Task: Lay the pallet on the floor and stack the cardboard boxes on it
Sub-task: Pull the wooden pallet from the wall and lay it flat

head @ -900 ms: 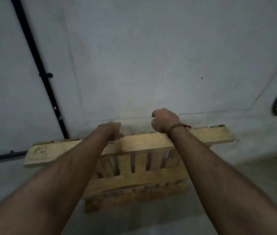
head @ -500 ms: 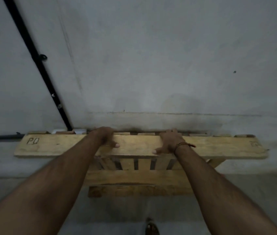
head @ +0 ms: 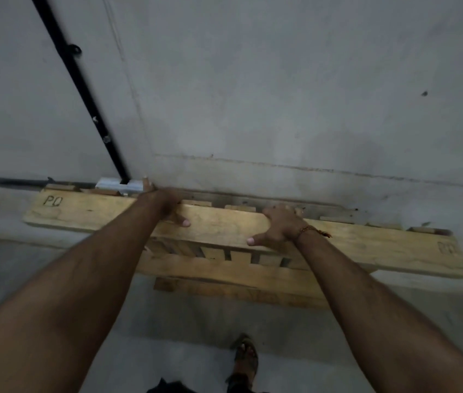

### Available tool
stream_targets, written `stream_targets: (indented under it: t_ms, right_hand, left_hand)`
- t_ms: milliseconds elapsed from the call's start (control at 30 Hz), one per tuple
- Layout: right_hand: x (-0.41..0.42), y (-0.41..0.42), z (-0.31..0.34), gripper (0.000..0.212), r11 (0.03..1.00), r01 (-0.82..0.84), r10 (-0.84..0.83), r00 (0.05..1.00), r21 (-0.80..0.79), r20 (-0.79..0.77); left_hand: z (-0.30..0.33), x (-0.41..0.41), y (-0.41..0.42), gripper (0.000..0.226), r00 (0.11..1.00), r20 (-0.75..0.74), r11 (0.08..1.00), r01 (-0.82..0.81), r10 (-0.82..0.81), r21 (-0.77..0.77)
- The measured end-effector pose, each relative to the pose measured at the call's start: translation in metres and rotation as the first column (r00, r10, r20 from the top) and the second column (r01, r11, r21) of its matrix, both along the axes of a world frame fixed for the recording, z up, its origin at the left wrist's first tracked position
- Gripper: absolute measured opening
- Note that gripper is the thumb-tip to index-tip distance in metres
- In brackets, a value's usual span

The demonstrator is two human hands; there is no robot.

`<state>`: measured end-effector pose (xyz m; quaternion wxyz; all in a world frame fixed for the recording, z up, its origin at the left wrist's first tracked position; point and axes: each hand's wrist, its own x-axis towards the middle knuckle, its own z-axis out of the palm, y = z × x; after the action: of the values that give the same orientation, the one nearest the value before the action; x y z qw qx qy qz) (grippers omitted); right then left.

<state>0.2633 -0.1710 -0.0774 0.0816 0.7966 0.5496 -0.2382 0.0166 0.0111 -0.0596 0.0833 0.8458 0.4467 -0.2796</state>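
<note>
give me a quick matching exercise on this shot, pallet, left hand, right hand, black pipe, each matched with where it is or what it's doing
Things:
1. pallet
2. left hand
3. right hand
4. black pipe

States:
A. wears a beaded wrist band, grips the top board
B. runs slanting up the wall
C. stands on edge against the wall
D. grips the top board nearer the "PO" mark

Pairs: 1-C, 2-D, 3-A, 4-B

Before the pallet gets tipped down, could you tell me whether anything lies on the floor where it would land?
Only the person's sandalled foot shows on the floor in front of the pallet; both hands already grip its top board.
</note>
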Motion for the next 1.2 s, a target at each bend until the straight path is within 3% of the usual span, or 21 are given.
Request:
stream_targets:
  t_ms: [167,333,533,700,867,1033,1200]
  right_hand:
    - [-0.039,-0.043,0.009,0.098,1.0,0.005,-0.006,0.999,0.009,0.038]
    - [-0.087,-0.112,0.004,0.097,0.998,0.027,-0.03,0.998,0.051,0.059]
    - [-0.153,-0.185,-0.011,0.096,0.997,-0.065,0.069,0.99,-0.041,0.121]
    - [-0.19,-0.249,-0.047,0.105,0.993,-0.057,0.063,0.996,-0.1,0.06]
    - [-0.232,-0.319,-0.102,0.13,0.977,0.008,-0.012,1.0,-0.215,-0.016]
    - [-0.293,-0.41,-0.144,0.073,0.95,0.059,-0.077,0.996,-0.307,-0.045]
    - [-0.337,-0.497,-0.174,0.067,0.933,0.07,-0.096,0.994,-0.353,-0.058]
  left_hand:
    - [-0.014,-0.035,-0.04,0.093,0.998,0.049,0.999,-0.029,0.031,-0.037]
    - [-0.035,-0.087,-0.095,0.093,0.991,0.135,0.998,0.03,-0.023,-0.048]
    - [-0.042,-0.143,-0.199,0.085,0.992,0.093,0.996,0.087,-0.086,-0.01]
    - [-0.068,-0.188,-0.269,0.082,0.99,0.114,0.989,0.095,-0.082,-0.114]
    - [-0.108,-0.235,-0.349,0.074,0.991,0.085,0.977,0.114,-0.1,-0.178]
    - [-0.153,-0.28,-0.446,0.057,0.998,0.057,0.961,0.044,-0.029,-0.273]
    - [-0.193,-0.328,-0.535,0.039,0.997,0.039,0.946,0.07,-0.061,-0.317]
